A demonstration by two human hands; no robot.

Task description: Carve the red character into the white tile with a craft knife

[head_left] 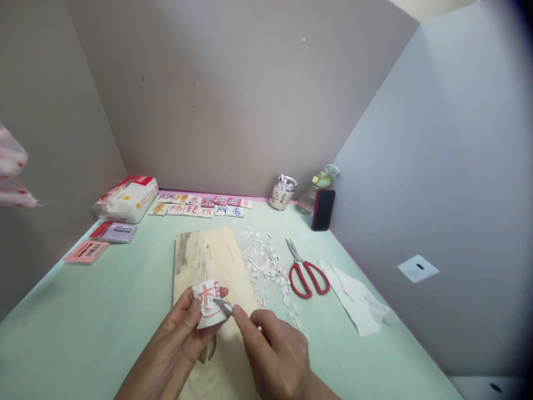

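Note:
Between the thumb and fingers of my left hand [183, 328] is a small white block [209, 314], with a red character drawn on its face. My right hand [277, 347] grips a craft knife [225, 306] like a pen, its forefinger stretched along the handle. The blade tip lies at the block's face, over the red strokes; whether it cuts in cannot be made out. Both hands are above a pale wooden board [212, 250]. White shavings [266, 264] are scattered to the right of the board.
Red-handled scissors [306, 275] and a crumpled tissue [360, 303] lie on the right. Several tiles with coloured characters [195, 206] line the back, beside a tissue pack [127, 200]. A can [283, 194], a glass bottle [307, 199] and a phone [323, 210] stand at back right. Packets [86, 251] lie left.

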